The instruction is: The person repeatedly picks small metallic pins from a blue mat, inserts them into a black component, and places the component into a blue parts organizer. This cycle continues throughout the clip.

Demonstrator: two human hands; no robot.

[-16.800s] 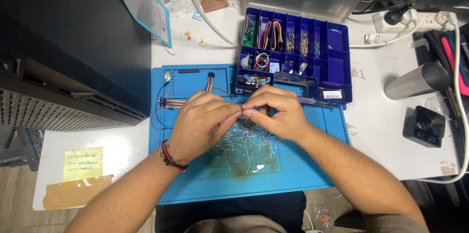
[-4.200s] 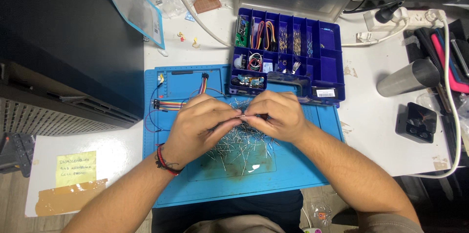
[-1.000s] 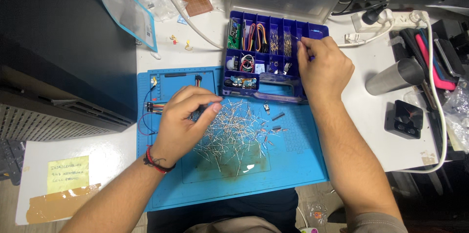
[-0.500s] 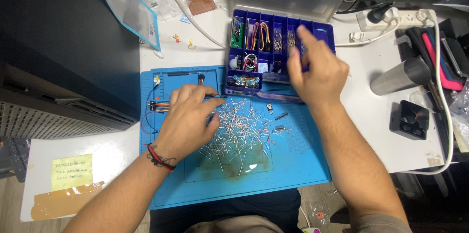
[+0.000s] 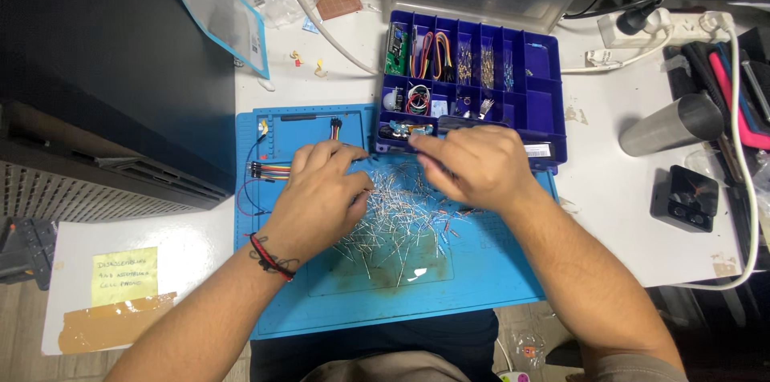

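A loose pile of small wire-legged components [image 5: 401,226] lies on the blue work mat [image 5: 481,286]. My left hand [image 5: 321,198] rests palm down on the pile's left side, fingers bent, with a red and black band on the wrist. My right hand [image 5: 473,165] hovers over the pile's upper right edge, fingers curled down and pointing toward the left hand; what is under its fingertips is hidden. Just behind both hands stands an open dark blue compartment box [image 5: 537,69] holding wires, small parts and a green board.
Coloured jumper wires [image 5: 269,169] lie on the mat's left part. A steel tumbler [image 5: 670,125], a small black box [image 5: 682,198] and a white power strip [image 5: 682,25] are at the right. A yellow note [image 5: 124,276] sits at the left.
My right hand has come back from the blue compartment box to the pile on the mat. My left hand has stayed on the pile's left side, shifting slightly.
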